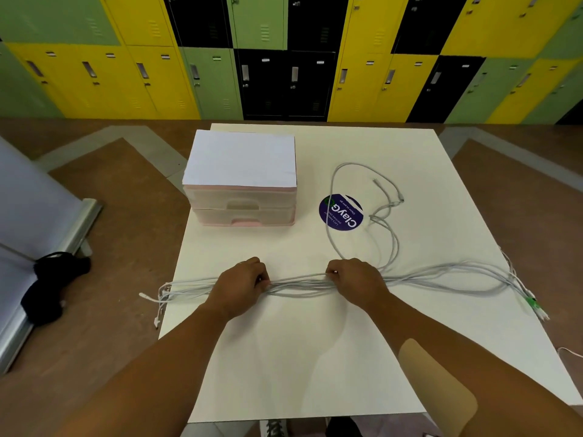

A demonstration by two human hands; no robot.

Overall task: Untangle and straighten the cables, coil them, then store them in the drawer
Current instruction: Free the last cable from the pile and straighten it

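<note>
White table [315, 357]: cables [299, 283] run left-right, left hand [243, 287], right hand [356, 279] gripping.

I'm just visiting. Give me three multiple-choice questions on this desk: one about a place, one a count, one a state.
1. Where is the round blue sticker? A on top of the drawer box; B on the table beside the drawer box; C on the floor.
2. How many drawers does the box show? A one; B two; C four.
3. What are the hands doing with the cables? A both grip the bundle; B only one touches it; C neither touches it.
Answers: 1 B, it lies on the tabletop right of the box. 2 B, two handles sit one above the other. 3 A, left hand and right hand curl round the bundle.
</note>
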